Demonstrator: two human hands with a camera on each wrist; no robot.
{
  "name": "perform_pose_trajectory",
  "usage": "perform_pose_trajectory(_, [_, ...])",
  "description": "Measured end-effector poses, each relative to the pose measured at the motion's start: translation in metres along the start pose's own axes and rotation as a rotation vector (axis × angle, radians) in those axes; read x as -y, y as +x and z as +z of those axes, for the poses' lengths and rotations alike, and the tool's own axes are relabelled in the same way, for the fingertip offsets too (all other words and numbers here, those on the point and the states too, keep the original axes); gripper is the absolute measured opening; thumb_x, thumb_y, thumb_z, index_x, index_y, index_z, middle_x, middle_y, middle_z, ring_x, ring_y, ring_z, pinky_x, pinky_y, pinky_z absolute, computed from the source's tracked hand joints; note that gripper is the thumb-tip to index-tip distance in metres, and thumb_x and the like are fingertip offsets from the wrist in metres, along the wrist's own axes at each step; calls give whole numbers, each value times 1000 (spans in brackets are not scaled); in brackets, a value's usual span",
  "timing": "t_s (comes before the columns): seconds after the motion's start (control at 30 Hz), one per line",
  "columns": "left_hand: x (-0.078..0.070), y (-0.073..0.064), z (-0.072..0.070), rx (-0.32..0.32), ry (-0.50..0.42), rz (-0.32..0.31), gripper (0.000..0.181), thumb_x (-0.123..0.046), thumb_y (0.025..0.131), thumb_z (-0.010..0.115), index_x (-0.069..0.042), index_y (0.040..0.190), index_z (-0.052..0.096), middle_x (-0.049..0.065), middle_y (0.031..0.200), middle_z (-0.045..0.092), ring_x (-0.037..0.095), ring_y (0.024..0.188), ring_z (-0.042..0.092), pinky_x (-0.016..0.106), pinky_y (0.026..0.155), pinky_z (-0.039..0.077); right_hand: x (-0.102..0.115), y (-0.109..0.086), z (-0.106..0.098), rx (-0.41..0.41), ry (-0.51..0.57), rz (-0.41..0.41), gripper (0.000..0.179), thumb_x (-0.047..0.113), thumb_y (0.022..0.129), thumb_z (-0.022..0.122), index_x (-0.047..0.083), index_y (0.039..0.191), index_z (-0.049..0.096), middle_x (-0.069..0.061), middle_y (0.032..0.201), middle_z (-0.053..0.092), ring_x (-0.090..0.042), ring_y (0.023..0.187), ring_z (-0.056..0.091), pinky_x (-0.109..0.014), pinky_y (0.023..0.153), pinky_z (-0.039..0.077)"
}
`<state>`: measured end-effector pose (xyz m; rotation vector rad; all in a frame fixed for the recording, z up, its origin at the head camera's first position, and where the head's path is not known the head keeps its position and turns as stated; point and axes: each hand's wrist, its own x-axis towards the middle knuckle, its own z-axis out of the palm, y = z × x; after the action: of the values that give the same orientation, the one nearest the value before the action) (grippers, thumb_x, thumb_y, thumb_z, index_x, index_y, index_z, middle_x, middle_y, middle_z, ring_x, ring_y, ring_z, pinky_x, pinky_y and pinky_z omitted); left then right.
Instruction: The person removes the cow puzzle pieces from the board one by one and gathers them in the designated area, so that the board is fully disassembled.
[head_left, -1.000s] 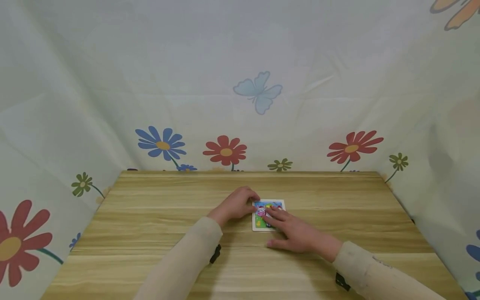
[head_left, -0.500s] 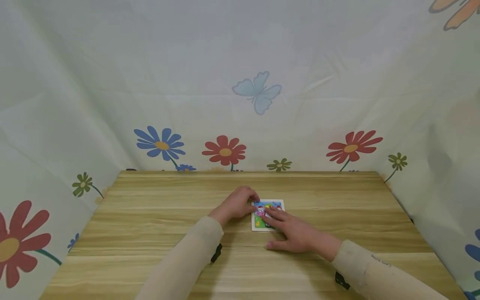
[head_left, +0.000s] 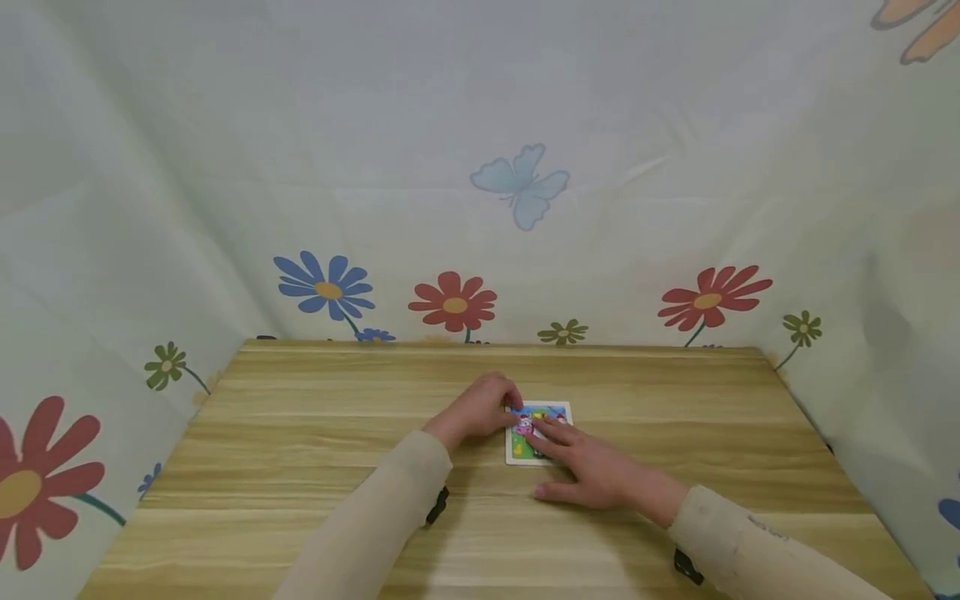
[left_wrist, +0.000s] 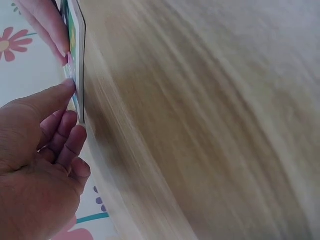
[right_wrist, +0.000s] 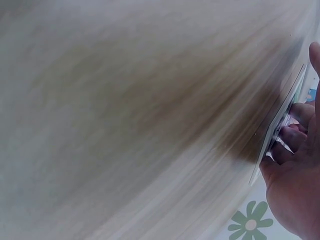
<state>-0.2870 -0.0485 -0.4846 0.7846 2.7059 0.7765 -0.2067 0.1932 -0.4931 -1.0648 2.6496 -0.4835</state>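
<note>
Unmoved right hand (head_left: 594, 470) splayed over picture board (head_left: 524, 448)

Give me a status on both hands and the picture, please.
Left hand touching picture, left side. Right hand spread, resting on it. Picture flat on table; only hands partly covering it.

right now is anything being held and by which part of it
A grip can't be told: the left hand touches the left side of the picture board, the right hand rests on its face.
</note>
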Motion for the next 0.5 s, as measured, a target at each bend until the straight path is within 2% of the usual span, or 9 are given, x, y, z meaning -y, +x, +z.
perform_pose_trajectory(0.2, [-2,0,4,-1,28,0,14,-19,100,79,-11,110,74,0,107,63,17,100,57,36,101,51,1,-4,1,-20,7,-19,83,61,102,64,16,166,39,-13,174,30,-39,160,27,-61,120,36])
perform_pose_trajectory(0.5, [-3,-1,2,-22,17,-19,19,-20,98,80,-10,113,74,2,108,64,18,101,59,39,103,51,3,-3,0,-16,11,-16,83,60,102,65,17,167,37,-13,175,28,-38,161,25,-61,121,35])
